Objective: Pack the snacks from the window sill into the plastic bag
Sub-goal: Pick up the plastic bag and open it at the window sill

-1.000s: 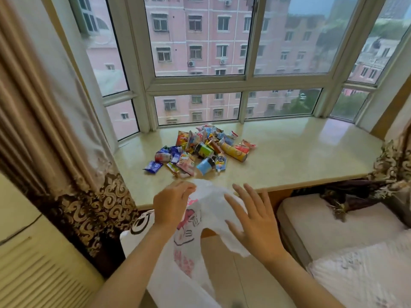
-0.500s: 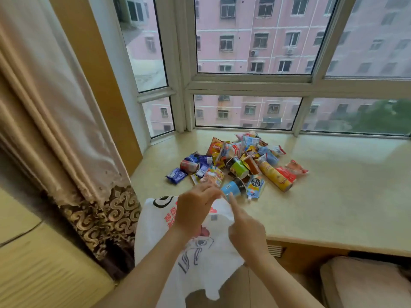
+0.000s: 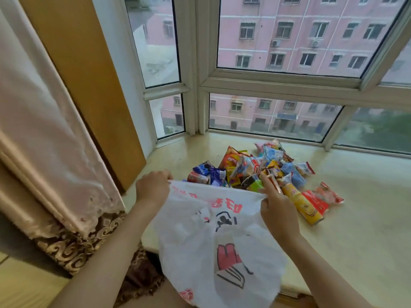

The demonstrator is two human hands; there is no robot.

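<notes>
Head view: the thin white plastic bag with red and black print [image 3: 213, 236] now hangs at lower centre, its top edge stretched flat over the front of the cream stone window sill [image 3: 347, 232]. A second ago it hung bunched below the sill. The left hand [image 3: 153, 188] is clenched on the left corner; the right hand [image 3: 277, 206] pinches the right corner, forefinger extended. The heap of coloured snack packets [image 3: 255, 172] lies just behind, centre frame, unpacked. Judgement: the mouth is not yet open.
</notes>
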